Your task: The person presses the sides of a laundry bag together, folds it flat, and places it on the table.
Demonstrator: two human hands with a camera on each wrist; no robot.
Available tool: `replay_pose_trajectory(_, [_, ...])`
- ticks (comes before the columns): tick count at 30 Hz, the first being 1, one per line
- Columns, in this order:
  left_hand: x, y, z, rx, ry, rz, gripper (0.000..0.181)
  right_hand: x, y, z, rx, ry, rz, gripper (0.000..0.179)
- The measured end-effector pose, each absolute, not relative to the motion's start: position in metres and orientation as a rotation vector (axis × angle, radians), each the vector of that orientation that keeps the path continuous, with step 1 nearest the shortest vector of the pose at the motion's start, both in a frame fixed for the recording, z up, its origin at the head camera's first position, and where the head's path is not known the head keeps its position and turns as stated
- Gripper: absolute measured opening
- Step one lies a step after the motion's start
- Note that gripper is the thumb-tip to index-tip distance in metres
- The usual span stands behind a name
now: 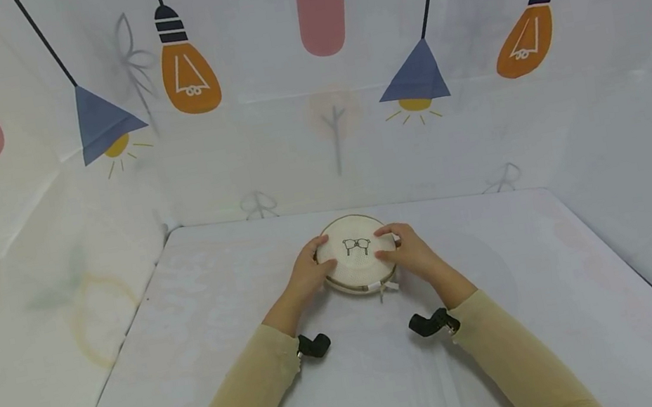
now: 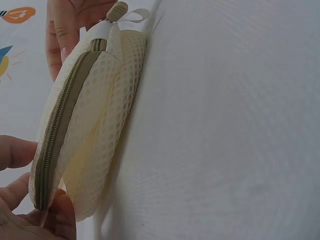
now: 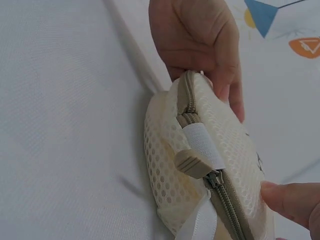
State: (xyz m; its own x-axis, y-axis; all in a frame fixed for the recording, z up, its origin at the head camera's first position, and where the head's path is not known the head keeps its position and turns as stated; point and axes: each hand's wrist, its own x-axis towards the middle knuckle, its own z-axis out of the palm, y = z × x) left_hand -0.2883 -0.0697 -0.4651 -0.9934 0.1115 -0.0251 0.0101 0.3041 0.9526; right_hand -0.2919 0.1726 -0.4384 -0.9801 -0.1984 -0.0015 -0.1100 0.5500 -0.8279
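Observation:
A round cream mesh laundry bag (image 1: 357,271) with a small dark line drawing on top sits at the far middle of the table. My left hand (image 1: 306,271) grips its left side, thumb on the top face and other fingers curled around the edge. On the opposite side my right hand (image 1: 413,251) holds the bag the same way. A brown zipper (image 2: 54,130) runs around the bag's side in the left wrist view. The beige zipper pull (image 3: 192,163) and a white fabric tab (image 3: 202,144) on the side facing me show in the right wrist view.
The white-covered table (image 1: 353,377) spreads out around the bag. Behind it stands a white cloth wall (image 1: 291,145) printed with lamps and bulbs. Black wrist mounts (image 1: 315,345) stick out from both sleeves above the table.

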Motion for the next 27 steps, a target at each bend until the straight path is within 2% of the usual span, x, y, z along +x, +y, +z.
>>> replay_pose_trajectory(8, [-0.288,-0.071,-0.464,0.220,2.696,1.530,0.062,-0.290,0.173,-0.436,-0.380,2.903,-1.153,0.045])
replay_pose_trajectory(18, [-0.282,-0.070,-0.459,0.369,2.942,1.189,0.062,-0.282,0.180,-0.430,-0.420,2.895,-0.927,0.066])
replay_pose_trajectory(27, [-0.278,-0.073,-0.456,0.453,3.015,0.926,0.074,-0.280,0.185,-0.430,-0.530,2.916,-0.825,0.073])
